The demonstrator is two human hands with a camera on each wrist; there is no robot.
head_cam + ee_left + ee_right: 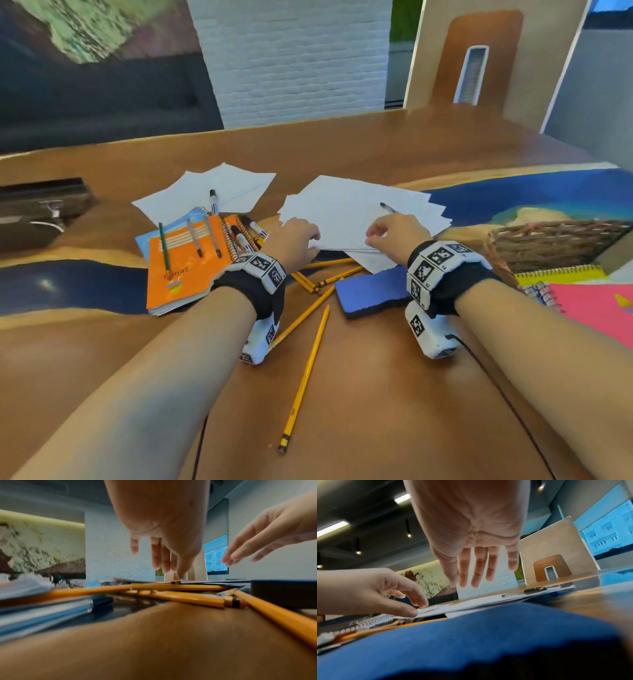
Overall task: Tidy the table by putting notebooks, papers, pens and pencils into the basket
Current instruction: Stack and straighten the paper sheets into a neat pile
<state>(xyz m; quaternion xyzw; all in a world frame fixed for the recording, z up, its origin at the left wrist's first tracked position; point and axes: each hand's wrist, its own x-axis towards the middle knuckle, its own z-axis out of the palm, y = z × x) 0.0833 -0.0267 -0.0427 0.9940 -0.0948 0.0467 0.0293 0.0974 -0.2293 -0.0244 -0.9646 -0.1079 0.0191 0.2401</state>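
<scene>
A stack of white papers (359,209) lies mid-table with a black pen (388,208) on top. My left hand (301,236) is at the stack's near-left corner. Its thumb (410,611) touches the paper edge and its straight fingers (163,566) hover just over it. My right hand (390,233) hovers over the near edge with fingers (476,578) straight, holding nothing. The wicker basket (555,243) stands at the right. An orange spiral notebook (191,270) with pens and a green pencil on it lies to the left. Several yellow pencils (308,370) lie between my wrists.
A second paper pile (236,186) with a marker (213,200) lies behind the notebook. A blue foam block (373,291) sits under my right wrist. Pink (596,308) and yellow (561,274) notebooks lie in front of the basket. A dark case (37,212) is far left.
</scene>
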